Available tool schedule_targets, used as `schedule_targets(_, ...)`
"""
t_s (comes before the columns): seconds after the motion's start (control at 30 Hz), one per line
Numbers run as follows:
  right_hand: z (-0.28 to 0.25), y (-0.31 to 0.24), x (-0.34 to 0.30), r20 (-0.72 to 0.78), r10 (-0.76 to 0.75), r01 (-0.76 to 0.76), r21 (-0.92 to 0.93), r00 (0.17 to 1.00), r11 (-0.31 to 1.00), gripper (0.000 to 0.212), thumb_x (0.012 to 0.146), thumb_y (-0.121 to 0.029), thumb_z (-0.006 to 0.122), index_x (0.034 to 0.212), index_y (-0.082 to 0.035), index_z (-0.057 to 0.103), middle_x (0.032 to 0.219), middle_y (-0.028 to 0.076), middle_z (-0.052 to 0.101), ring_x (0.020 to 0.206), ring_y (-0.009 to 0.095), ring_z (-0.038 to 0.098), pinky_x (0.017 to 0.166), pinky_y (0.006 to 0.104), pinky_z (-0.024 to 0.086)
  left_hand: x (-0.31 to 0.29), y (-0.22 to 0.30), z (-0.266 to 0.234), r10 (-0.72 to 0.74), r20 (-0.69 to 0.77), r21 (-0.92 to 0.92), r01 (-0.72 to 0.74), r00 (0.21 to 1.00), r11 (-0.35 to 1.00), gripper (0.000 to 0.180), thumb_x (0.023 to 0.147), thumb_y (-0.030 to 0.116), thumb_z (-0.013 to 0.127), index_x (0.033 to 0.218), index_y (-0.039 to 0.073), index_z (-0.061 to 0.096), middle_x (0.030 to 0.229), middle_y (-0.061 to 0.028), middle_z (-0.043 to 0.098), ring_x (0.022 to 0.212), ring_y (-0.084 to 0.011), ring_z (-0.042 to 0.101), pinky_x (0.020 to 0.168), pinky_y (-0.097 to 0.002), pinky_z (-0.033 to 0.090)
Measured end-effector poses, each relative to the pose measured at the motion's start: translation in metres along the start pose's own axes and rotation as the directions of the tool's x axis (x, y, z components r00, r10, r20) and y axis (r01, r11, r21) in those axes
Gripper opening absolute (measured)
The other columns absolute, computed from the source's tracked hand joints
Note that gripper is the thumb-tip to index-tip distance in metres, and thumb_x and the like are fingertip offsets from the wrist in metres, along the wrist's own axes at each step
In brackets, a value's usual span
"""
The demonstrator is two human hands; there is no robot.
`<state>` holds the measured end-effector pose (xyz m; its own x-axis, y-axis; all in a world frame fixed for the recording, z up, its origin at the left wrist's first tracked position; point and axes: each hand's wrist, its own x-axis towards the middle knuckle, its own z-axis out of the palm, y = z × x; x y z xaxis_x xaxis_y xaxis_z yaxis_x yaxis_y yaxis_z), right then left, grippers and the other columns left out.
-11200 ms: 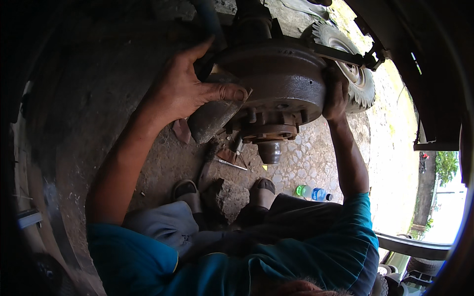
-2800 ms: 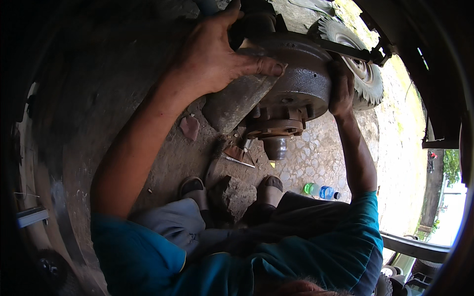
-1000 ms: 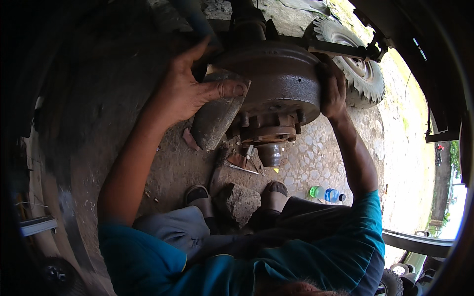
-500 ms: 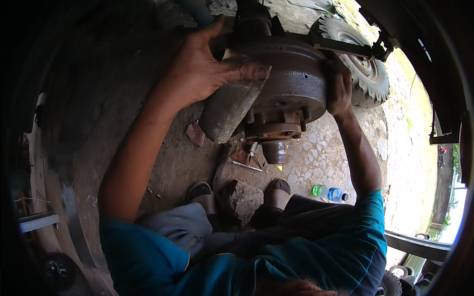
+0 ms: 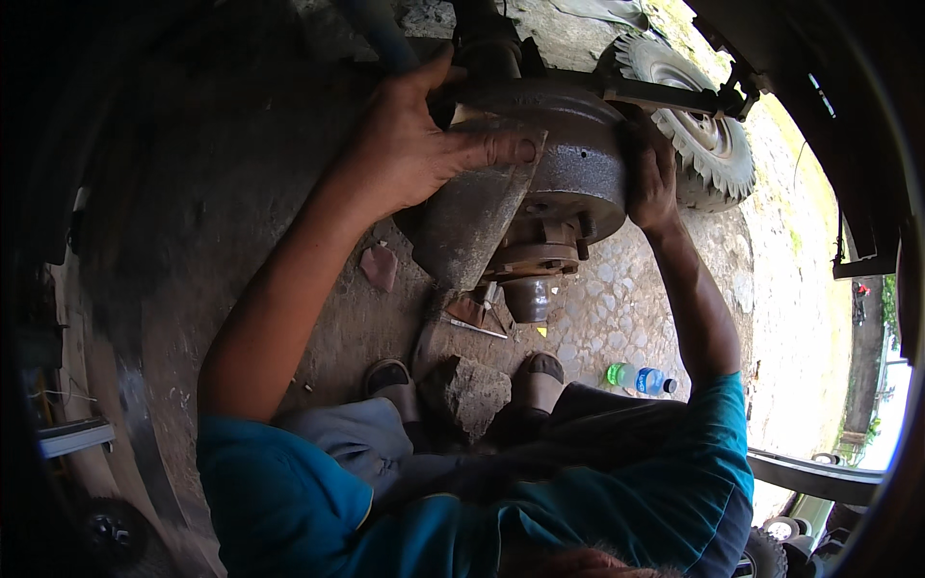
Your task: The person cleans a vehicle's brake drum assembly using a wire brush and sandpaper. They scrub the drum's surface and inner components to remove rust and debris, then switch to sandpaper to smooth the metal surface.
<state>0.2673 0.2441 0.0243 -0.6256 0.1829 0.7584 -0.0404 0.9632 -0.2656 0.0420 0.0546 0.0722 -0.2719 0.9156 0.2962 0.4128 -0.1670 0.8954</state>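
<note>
A brown metal brake drum (image 5: pixel 581 169) sits on the end of an axle (image 5: pixel 484 43), its studded hub (image 5: pixel 541 258) facing me. My left hand (image 5: pixel 416 144) grips a stiff, worn grey sheet (image 5: pixel 474 223) against the drum's left side. Its thumb lies along the sheet's upper edge, and its other fingers are mostly hidden behind. The sheet hangs past the drum's lower left rim; its material I cannot make out. On the right side, my right hand (image 5: pixel 655 181) is curled round the drum's rim, fingertips partly out of sight.
A treaded tyre (image 5: pixel 718 159) stands behind on the right. Below lie a stone block (image 5: pixel 467 395) between my feet, a reddish stone piece (image 5: pixel 379 267), a brown scrap with a pale strip (image 5: pixel 472 313), and a plastic bottle (image 5: pixel 641 378). A dark bar (image 5: pixel 660 94) crosses behind the drum.
My left hand and the grey sheet have shifted right across the drum, covering more of its front. My right hand stays at the rim, with a slight shift in the view.
</note>
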Motion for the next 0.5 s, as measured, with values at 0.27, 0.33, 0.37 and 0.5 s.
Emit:
schedule_targets(0.27, -0.001, -0.002, 0.002, 0.028, 0.097, -0.099, 0.057, 0.995, 0.993, 0.030, 0.095, -0.010, 0.045, 0.113, 0.009, 0.059, 0.107, 0.026, 0.064, 0.083, 0.037, 0.067, 0.076, 0.0373, 0.053, -0.006, -0.013, -0.005, -0.020, -0.016, -0.044, 0.020, 1.000, 0.999, 0.102, 0.070, 0.022, 0.089, 0.147, -0.010, 0.031, 0.138, -0.0237, 0.053, 0.122, -0.0269, 0.058, 0.101, -0.0378, 0.052)
schedule_targets(0.33, -0.005, -0.015, 0.005, 0.042, 0.224, -0.228, 0.108, 0.974, 0.968, 0.030, 0.095, -0.010, 0.045, 0.113, 0.009, 0.059, 0.107, 0.025, 0.064, 0.082, 0.037, 0.066, 0.077, 0.0360, 0.052, 0.006, -0.010, 0.003, 0.022, -0.008, 0.155, -0.021, 1.000, 0.988, 0.102, 0.071, 0.023, 0.088, 0.147, -0.011, 0.031, 0.138, -0.0236, 0.053, 0.125, -0.0269, 0.055, 0.102, -0.0378, 0.051)
schedule_targets(0.37, -0.005, -0.021, 0.007, 0.051, 0.286, -0.291, 0.133, 0.957, 0.948, 0.030, 0.095, -0.011, 0.045, 0.112, 0.009, 0.060, 0.107, 0.025, 0.064, 0.081, 0.037, 0.065, 0.077, 0.0353, 0.052, 0.001, -0.014, 0.002, 0.037, -0.024, 0.081, -0.035, 0.999, 0.996, 0.103, 0.070, 0.025, 0.089, 0.147, -0.011, 0.030, 0.139, -0.0238, 0.052, 0.126, -0.0272, 0.055, 0.103, -0.0379, 0.050)
schedule_targets(0.5, -0.002, -0.016, 0.007, -0.054, 0.016, -0.019, -0.062, 0.998, 0.998, 0.033, 0.096, -0.016, 0.044, 0.113, 0.007, 0.060, 0.089, 0.022, 0.065, 0.077, 0.028, 0.064, 0.074, 0.0348, 0.050, -0.023, -0.022, -0.011, -0.108, 0.010, -0.321, 0.105, 0.994, 0.941, 0.109, 0.068, 0.031, 0.090, 0.146, -0.013, 0.028, 0.140, -0.0249, 0.051, 0.128, -0.0282, 0.053, 0.105, -0.0387, 0.048)
